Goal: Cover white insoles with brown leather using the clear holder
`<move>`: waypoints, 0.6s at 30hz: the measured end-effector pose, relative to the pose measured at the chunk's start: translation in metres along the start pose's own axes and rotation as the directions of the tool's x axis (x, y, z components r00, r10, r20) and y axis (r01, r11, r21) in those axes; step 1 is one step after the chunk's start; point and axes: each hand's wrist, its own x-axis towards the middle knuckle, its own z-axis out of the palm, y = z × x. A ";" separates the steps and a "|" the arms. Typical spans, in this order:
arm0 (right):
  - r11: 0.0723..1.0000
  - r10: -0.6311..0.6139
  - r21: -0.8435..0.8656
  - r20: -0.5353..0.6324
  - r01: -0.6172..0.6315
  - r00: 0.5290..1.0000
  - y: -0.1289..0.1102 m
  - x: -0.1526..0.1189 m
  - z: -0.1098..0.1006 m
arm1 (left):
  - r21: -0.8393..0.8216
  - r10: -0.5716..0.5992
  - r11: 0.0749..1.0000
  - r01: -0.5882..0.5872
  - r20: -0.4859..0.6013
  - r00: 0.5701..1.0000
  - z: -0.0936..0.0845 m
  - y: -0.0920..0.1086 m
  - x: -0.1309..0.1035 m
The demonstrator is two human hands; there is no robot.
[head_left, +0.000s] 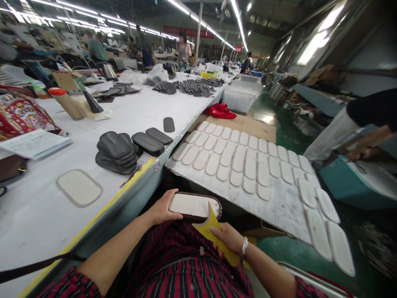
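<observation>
Strips of ceiling lights (196,18) ran over a large workshop, with a white bench (37,215) at left and a pale board (282,207) at right. The left hand (164,209) was closed on one end of an oblong piece (189,205), white-faced and dark-rimmed, held above the lap in front of a red-and-black striped garment (176,265). The right hand (228,238), with a bracelet (245,247) at its wrist, gripped a yellow sheet (203,228) whose pointed tip overlapped the far end of the white face in this view; contact between them could not be determined. Beyond the hands, pale pads (211,164) covered much of the board in rows, some overlapping. Cardboard (257,127) and a red cloth (221,111) lay past its far edge. Along the near side of the bench were a pale pad with a grey border (80,188), a stack of dark pads (114,149), further dark pads just beside it (148,141), and one dark pad set apart (169,124). Farther out stood a red-topped tan cylinder (65,103) and a kettle (108,71). A person (372,109) bent forward at the right margin.
</observation>
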 end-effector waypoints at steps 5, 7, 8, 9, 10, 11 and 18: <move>0.999 0.015 0.049 0.022 -0.016 1.000 -0.003 0.011 0.013 | -0.019 -0.019 1.000 0.020 0.013 1.000 0.002 0.004 0.000; 0.998 0.020 0.066 0.006 -0.020 1.000 -0.006 0.020 0.027 | -0.016 -0.022 1.000 0.022 0.023 1.000 0.003 0.004 0.001; 0.997 0.025 0.076 0.000 -0.025 1.000 -0.007 0.026 0.036 | -0.021 -0.022 1.000 0.023 0.029 0.999 0.003 0.003 0.002; 0.996 0.031 0.085 -0.004 -0.030 1.000 -0.009 0.032 0.045 | -0.034 -0.026 0.999 0.028 0.041 0.999 0.002 0.002 0.002; 0.995 0.033 0.095 -0.005 -0.033 0.999 -0.011 0.038 0.055 | -0.060 -0.034 0.997 0.038 0.061 0.998 0.001 0.000 0.002; 0.994 0.031 0.106 -0.003 -0.030 1.000 -0.012 0.042 0.063 | -0.098 -0.043 0.994 0.052 0.096 0.994 -0.001 -0.002 0.002; 0.947 -0.200 0.249 -0.042 0.204 0.979 -0.019 0.004 0.041 | 0.124 -0.096 0.988 0.092 0.023 0.995 -0.010 0.014 -0.005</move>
